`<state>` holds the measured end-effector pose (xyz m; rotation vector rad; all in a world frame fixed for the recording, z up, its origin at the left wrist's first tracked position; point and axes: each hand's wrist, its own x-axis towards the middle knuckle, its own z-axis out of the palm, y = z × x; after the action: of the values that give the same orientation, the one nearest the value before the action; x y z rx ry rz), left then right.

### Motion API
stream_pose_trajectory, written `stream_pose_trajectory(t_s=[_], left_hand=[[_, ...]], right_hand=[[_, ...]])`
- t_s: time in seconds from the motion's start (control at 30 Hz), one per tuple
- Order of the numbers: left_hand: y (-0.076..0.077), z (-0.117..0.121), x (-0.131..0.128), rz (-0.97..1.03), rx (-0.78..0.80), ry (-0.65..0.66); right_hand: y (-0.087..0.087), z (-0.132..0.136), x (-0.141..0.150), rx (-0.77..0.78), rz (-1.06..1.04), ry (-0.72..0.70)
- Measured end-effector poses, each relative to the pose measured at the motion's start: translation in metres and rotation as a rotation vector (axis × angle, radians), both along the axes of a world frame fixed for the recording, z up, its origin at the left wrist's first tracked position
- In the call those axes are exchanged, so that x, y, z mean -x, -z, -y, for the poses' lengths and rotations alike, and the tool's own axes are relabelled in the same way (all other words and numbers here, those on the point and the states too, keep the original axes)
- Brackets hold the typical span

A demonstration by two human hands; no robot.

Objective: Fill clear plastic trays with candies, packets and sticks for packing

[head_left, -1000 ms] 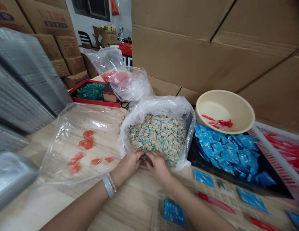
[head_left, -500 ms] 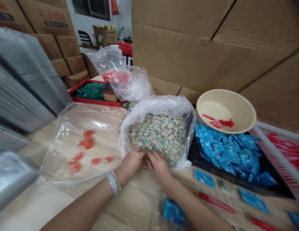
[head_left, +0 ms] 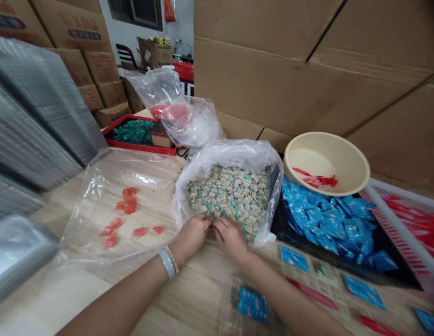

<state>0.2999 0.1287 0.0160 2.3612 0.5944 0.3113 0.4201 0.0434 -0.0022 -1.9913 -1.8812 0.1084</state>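
Meeting at the near edge of an open plastic bag, the left hand and right hand have their fingertips bent inward and touching or nearly so; whether either grip is closed on anything cannot be told, since the fingers and backs of the hands hide what lies between. The small striped packets fill the bag just beyond the fingers; a pale bangle and a beaded bracelet circle the left wrist. On the left, orange-red wrapped pieces lie scattered on clear plastic sheeting; behind them, a red tray holds green wrapped pieces. Right of the bag, blue packets are heaped in a black tray; a cream basin overlaps its far side, with a few red items inside; more blue packets and blurred red items lie on the wood-grain table near the right forearm.
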Motion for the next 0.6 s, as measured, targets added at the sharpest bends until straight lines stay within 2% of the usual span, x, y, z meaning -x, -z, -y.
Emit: stream_pose_trajectory(t_s=[0.1, 0.23, 0.3, 0.4, 0.5, 0.6], left_hand=[[0.003, 0.001, -0.001, 0.011, 0.0, -0.028], [0.003, 0.001, -0.001, -0.017, 0.016, -0.057], [0.002, 0.001, -0.001, -0.046, 0.02, -0.071], [0.0, 0.002, -0.001, -0.08, 0.016, -0.074], [-0.003, 0.003, 0.003, -0.07, 0.021, -0.073], [-0.005, 0.001, 0.011, -0.023, 0.03, -0.079]], right_hand=[[0.0, -0.001, -0.002, 0.007, -0.115, 0.034], [-0.008, -0.011, -0.013, 0.02, -0.247, -0.092], [-0.015, -0.022, -0.021, -0.003, -0.284, -0.098], [-0.027, -0.044, -0.029, -0.035, -0.179, 0.013], [-0.033, -0.062, -0.033, 0.093, 0.003, 0.108], [-0.034, -0.07, -0.036, 0.218, 0.064, 0.097]])
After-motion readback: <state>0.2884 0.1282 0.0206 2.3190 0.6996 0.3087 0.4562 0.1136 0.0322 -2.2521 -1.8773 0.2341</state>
